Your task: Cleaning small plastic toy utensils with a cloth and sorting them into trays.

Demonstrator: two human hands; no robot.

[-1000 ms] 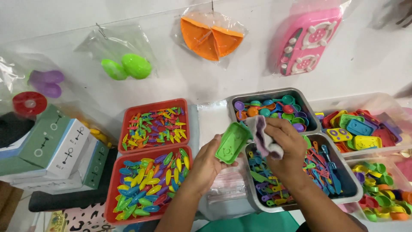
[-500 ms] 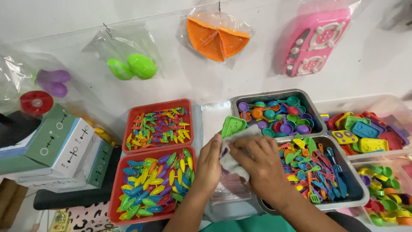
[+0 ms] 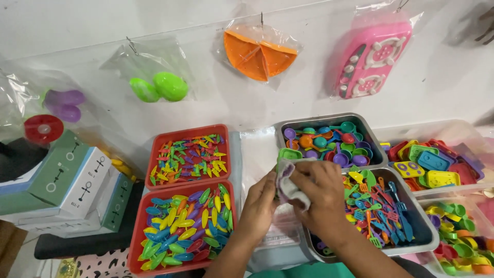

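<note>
Both hands meet at centre frame over the gap between the trays. Right hand [image 3: 321, 198] has its grip wrapped around a pale cloth [image 3: 289, 188], pressing it over a small green plastic piece [image 3: 289, 154]; only the top edge of that piece shows above the cloth. Left hand [image 3: 259, 203] has its grip closed on the lower side of the same bundle, fingers touching the cloth; whether it also touches the green piece, can't tell. Bundle sits just in front of the upper grey bin of toy spoons and cups [image 3: 329, 141] and at the left rim of the lower grey bin of toy utensils [image 3: 386, 208]. To the left: two red trays, upper with small multicoloured bits [image 3: 189, 155], lower with larger coloured leaf-shaped pieces [image 3: 182, 224]. Far right: clear tub of toy stove tops [image 3: 435, 164]. On the wall above hang bagged toys: green [image 3: 158, 86], orange [image 3: 261, 54], pink [image 3: 373, 59].
</note>
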